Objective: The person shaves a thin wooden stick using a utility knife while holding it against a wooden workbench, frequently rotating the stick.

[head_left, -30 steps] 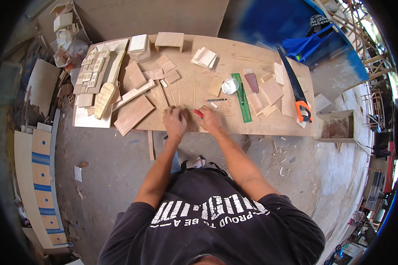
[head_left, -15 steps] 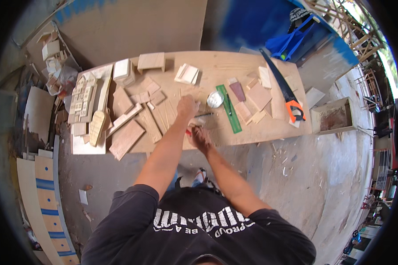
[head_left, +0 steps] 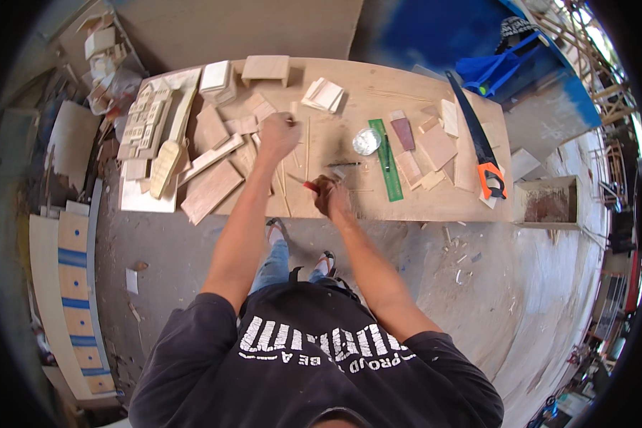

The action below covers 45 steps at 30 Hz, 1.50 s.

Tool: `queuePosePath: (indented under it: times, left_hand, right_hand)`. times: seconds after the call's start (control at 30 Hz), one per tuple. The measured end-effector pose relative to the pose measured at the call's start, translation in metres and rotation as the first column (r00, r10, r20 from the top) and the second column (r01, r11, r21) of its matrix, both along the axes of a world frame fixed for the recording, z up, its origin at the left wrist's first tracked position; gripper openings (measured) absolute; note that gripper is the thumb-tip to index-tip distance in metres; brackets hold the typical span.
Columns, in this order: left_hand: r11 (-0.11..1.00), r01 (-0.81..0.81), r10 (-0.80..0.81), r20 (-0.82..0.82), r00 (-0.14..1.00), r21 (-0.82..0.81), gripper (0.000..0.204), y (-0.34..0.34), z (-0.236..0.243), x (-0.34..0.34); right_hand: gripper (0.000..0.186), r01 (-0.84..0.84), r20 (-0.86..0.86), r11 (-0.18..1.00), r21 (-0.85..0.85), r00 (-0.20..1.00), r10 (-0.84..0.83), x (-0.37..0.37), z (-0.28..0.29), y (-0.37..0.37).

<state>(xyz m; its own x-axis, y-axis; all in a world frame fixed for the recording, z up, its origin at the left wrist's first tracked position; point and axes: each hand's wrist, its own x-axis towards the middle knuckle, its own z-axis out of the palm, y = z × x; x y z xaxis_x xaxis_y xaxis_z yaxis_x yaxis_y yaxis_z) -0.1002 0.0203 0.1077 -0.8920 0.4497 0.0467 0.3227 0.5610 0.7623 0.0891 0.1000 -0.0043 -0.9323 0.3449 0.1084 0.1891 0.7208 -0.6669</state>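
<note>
My left hand (head_left: 279,134) is raised over the left middle of the wooden table, fingers closed; what they hold, if anything, is too small to make out. Thin wood strips (head_left: 307,151) lie beside it. Near the table's front edge, my right hand (head_left: 331,198) is closed around a red-handled knife (head_left: 312,187), its thin tip pointing left. Beyond the right hand lies a dark pen (head_left: 344,164). A round tin of white stuff (head_left: 367,141) stands beside a green ruler (head_left: 390,178), on which another dark, slim tool (head_left: 386,153) rests.
Wood blocks (head_left: 212,191) and a wooden house-front model (head_left: 145,125) fill the table's left side. A stack of squares (head_left: 323,95) sits at the back. On the right are wood pieces (head_left: 436,148) and an orange-handled saw (head_left: 491,180). A blue bag (head_left: 488,70) hangs beyond.
My left hand has moved left and away from the right hand, up over the table. My right hand keeps the red-handled knife near the front edge. The whole view has shifted slightly.
</note>
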Motion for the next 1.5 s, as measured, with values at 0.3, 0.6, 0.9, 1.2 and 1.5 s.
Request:
queuePosePath:
  times: [0.3, 0.6, 0.9, 1.2, 1.5]
  left_hand:
    - [0.989, -0.151, 0.151, 0.001, 0.989, 0.010, 0.020, -0.097, -0.102, 0.147]
    - [0.992, -0.093, 0.100, -0.076, 0.992, 0.089, 0.014, -0.072, -0.097, 0.159]
    - [0.996, -0.004, 0.009, -0.058, 0.998, 0.092, 0.016, -0.073, -0.106, 0.153]
    - [0.993, 0.032, -0.021, -0.097, 0.995, 0.112, 0.016, -0.073, -0.109, 0.152]
    - [0.996, 0.029, -0.026, -0.038, 0.999, 0.090, 0.014, -0.073, -0.095, 0.153]
  right_hand:
    - [0.015, -0.021, 0.237, 1.000, 0.001, 0.971, 0.020, -0.007, 0.021, 0.000]
    - [0.015, -0.054, 0.201, 0.999, 0.004, 0.978, 0.052, -0.006, 0.024, 0.001]
    - [0.016, -0.047, 0.203, 0.998, 0.039, 0.978, 0.038, -0.006, 0.025, -0.002]
    - [0.015, -0.041, 0.152, 0.999, 0.014, 0.988, 0.039, -0.005, 0.018, -0.002]
    - [0.016, -0.056, 0.193, 0.997, 0.047, 0.980, 0.046, -0.008, 0.018, 0.001]
